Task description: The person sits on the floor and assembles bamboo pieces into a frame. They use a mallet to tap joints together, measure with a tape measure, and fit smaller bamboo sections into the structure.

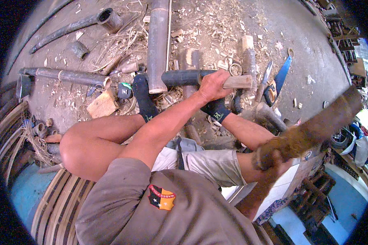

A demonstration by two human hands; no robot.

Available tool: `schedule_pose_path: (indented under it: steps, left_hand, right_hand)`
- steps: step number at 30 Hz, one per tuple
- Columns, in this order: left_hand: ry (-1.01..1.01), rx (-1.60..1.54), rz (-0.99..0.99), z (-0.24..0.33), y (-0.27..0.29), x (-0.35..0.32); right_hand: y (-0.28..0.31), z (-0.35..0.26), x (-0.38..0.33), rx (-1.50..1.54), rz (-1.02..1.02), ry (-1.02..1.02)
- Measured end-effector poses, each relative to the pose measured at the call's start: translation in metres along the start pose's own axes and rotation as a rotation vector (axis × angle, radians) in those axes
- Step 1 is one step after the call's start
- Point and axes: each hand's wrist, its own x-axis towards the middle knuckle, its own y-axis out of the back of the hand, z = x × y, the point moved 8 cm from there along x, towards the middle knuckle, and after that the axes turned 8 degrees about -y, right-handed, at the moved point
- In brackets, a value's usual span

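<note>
My left hand [214, 85] is closed around a tool with a pale, square-ended wooden handle [238, 82]. Its far part is hidden. A short dark tube [182, 77] extends left from this hand, across a bamboo block [190, 59]. A long, upright bamboo pole [157, 45] stands close to the tube's left end. On the right, my right hand [275, 159] grips a thick brown wooden mallet [310, 128], raised and blurred by motion. My feet, in dark socks, rest on either side of the tube.
A blue-bladed handsaw [281, 77] and a narrow blade [267, 72] lie on the right. Bamboo tubes [65, 75], a tape measure [125, 90] and a yellowish block [102, 104] lie left. Shavings cover the ground. A slatted bamboo piece [59, 204] is at lower left.
</note>
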Motion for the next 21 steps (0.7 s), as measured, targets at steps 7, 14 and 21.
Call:
schedule_pose_path:
  steps: [7, 14, 21]
  left_hand:
    - [0.072, 0.007, -0.045, -0.007, -0.005, 0.003]
    - [0.055, -0.005, 0.013, -0.012, -0.007, 0.004]
    - [0.072, 0.05, 0.023, -0.015, -0.01, 0.01]
  right_hand:
    - [-0.021, 0.033, -0.021, -0.304, 0.01, -0.199]
    - [0.001, 0.06, -0.018, -0.267, 0.23, -0.141]
    - [-0.045, 0.053, 0.001, -0.07, 0.091, -0.058]
